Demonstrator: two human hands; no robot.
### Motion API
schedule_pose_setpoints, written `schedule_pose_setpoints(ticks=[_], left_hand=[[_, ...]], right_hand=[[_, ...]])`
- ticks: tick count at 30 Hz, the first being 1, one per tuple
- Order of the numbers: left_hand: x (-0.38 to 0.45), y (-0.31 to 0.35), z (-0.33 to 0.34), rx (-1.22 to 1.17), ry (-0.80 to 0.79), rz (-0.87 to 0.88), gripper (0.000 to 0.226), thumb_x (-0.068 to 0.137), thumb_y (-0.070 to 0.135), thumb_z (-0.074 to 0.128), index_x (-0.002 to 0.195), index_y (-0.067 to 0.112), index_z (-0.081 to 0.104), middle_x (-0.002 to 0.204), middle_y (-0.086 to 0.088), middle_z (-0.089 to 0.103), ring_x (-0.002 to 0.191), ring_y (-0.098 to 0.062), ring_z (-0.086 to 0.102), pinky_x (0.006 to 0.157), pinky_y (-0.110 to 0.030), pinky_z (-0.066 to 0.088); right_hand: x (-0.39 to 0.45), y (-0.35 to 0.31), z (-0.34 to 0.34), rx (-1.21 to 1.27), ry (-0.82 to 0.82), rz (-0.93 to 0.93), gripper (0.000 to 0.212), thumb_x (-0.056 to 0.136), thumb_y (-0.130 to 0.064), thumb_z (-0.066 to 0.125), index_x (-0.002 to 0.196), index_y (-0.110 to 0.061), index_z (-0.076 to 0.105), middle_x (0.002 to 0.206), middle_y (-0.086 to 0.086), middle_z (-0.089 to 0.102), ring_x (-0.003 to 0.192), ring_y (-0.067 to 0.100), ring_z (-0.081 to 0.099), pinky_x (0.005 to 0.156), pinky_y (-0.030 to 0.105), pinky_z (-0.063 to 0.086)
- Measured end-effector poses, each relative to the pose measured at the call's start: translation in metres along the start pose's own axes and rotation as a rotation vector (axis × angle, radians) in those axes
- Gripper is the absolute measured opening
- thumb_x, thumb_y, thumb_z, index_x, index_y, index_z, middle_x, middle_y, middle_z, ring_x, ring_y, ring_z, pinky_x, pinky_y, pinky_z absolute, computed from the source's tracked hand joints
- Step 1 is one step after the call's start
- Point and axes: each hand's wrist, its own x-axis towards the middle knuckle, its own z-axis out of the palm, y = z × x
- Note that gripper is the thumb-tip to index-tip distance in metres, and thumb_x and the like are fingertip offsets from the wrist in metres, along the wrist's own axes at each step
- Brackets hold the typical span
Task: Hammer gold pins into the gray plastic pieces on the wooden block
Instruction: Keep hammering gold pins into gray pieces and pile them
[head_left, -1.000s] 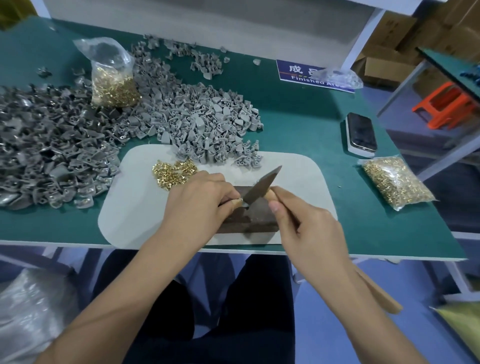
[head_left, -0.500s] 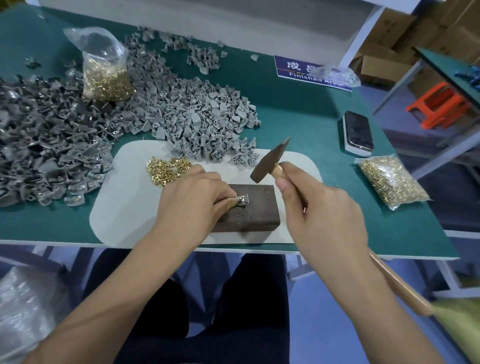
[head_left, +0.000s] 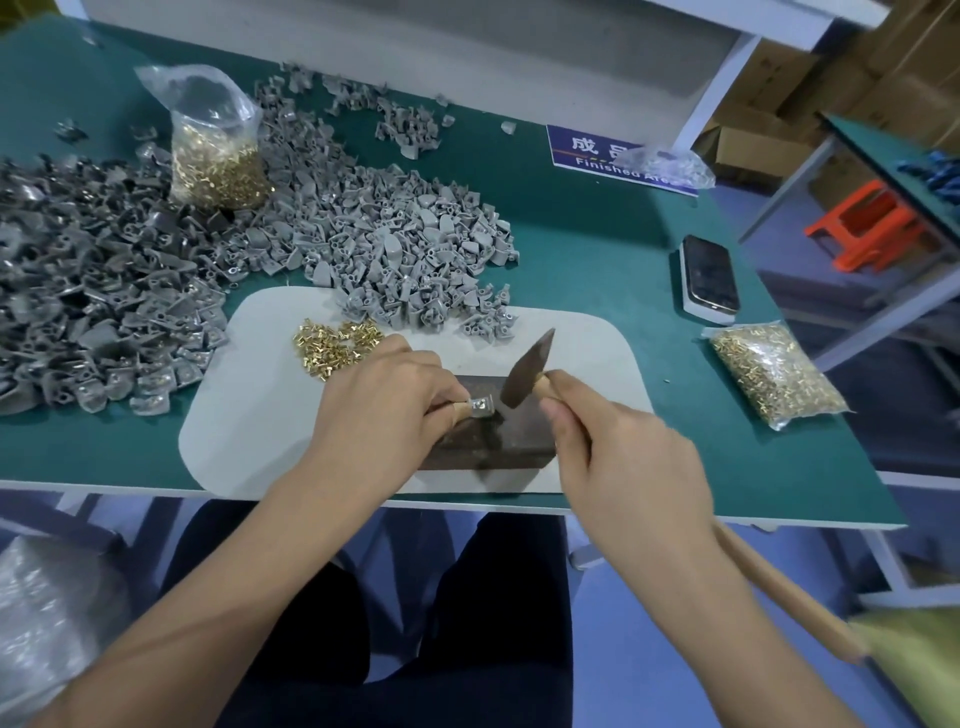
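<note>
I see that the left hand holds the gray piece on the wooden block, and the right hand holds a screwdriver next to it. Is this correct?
Not quite. In the head view the right hand grips a hammer, not a screwdriver. The rest is right: the left hand holds the gray piece on the wooden block.

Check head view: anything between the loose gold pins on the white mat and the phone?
Yes: the hammer head, raised over the wooden block, plus a few gray pieces at the mat's far edge; then bare green table.

On the pale rounded mat (head_left: 260, 415) at the table's near edge, the dark wooden block (head_left: 493, 441) lies right of loose gold pins (head_left: 332, 343), with the heap of gray plastic pieces (head_left: 395, 249) behind, and a black phone (head_left: 709, 275) far right.
</note>
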Motion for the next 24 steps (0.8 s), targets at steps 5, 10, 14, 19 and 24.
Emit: schedule_pose_setpoints(ticks=[5,10,14,19,24], left_hand=[[0.0010,0.0000,0.0001,0.003,-0.004,0.002,0.011,0.086,0.049,0.074,0.089,0.039,0.077,0.072,0.019,0.056,0.084,-0.008,0.045,0.054,-0.024,0.027],[-0.0007,0.0012,-0.0006,0.012,0.018,0.011,0.011,0.084,0.048,0.076,0.086,0.037,0.078,0.071,0.018,0.056,0.084,-0.010,0.048,0.056,-0.027,0.036],[-0.0008,0.0009,-0.0003,0.009,0.020,0.010,0.009,0.084,0.046,0.077,0.085,0.037,0.077,0.072,0.017,0.058,0.084,-0.010,0.048,0.056,-0.027,0.035],[-0.0006,-0.0004,0.0007,-0.012,0.016,0.005,0.009,0.085,0.047,0.075,0.084,0.038,0.077,0.071,0.017,0.057,0.085,-0.009,0.047,0.056,-0.026,0.033],[-0.0016,-0.0010,0.0014,-0.027,0.021,-0.003,0.009,0.083,0.046,0.077,0.084,0.037,0.077,0.069,0.018,0.054,0.084,-0.009,0.047,0.056,-0.026,0.032]], right_hand=[[-0.0009,-0.0034,0.0030,0.043,0.097,-0.035,0.026,0.103,-0.043,0.045,0.124,-0.038,0.059,0.074,-0.004,0.070,0.063,0.029,0.063,0.049,0.031,0.040],[0.0016,0.0035,-0.0008,-0.019,0.088,0.025,0.028,0.103,-0.049,0.038,0.122,-0.042,0.057,0.069,-0.007,0.067,0.060,0.028,0.062,0.048,0.029,0.036],[-0.0013,-0.0045,0.0015,0.104,0.048,-0.007,0.026,0.104,-0.044,0.046,0.126,-0.039,0.059,0.081,-0.006,0.073,0.072,0.025,0.062,0.053,0.032,0.044],[0.0004,-0.0004,-0.0031,0.054,0.123,0.022,0.028,0.104,-0.049,0.040,0.125,-0.040,0.057,0.076,-0.009,0.070,0.065,0.019,0.058,0.051,0.028,0.034],[-0.0030,-0.0042,0.0015,0.006,-0.043,-0.018,0.029,0.105,-0.047,0.038,0.128,-0.042,0.056,0.078,-0.005,0.071,0.070,0.029,0.065,0.053,0.033,0.045]])
